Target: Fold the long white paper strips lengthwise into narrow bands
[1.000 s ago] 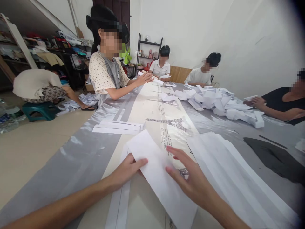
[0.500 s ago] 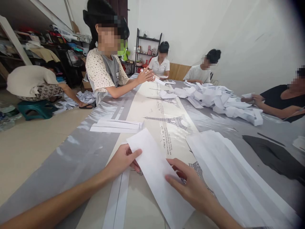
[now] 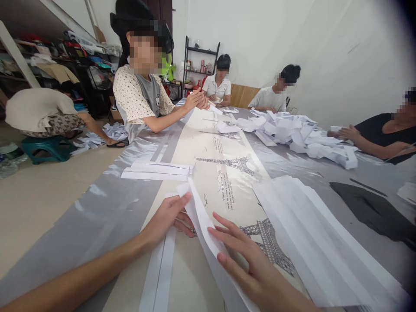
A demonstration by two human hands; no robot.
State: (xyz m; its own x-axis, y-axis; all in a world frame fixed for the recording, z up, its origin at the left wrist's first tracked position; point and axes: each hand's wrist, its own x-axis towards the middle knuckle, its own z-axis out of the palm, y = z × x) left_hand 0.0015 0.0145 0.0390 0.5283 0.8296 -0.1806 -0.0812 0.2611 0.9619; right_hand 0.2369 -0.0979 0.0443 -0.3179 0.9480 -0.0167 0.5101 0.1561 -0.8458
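A white strip of paper (image 3: 205, 236) slants away from me over the table, its right side bent upward along its length. My left hand (image 3: 167, 216) is closed on its far left edge, thumb on top and fingers underneath. The fingers of my right hand (image 3: 248, 258) are spread and rest against the raised right side without gripping it. Beneath my left hand lies a long white strip with a dark line (image 3: 160, 268). Several lined strips (image 3: 156, 170) lie farther off. To the right of my right hand is a fanned stack of white paper (image 3: 312, 234).
A heap of folded paper (image 3: 286, 132) covers the table's far right, with a dark flat piece (image 3: 370, 212) nearer. The grey and cream tablecloth (image 3: 107, 216) shows tower prints. Several people sit around the table; another person (image 3: 45, 110) crouches on a green stool (image 3: 47, 147).
The paper strip was lying nearly flat between my hands; its right side is now turned up and leftward. My right hand has shifted left and its fingers have straightened. My left hand keeps its hold.
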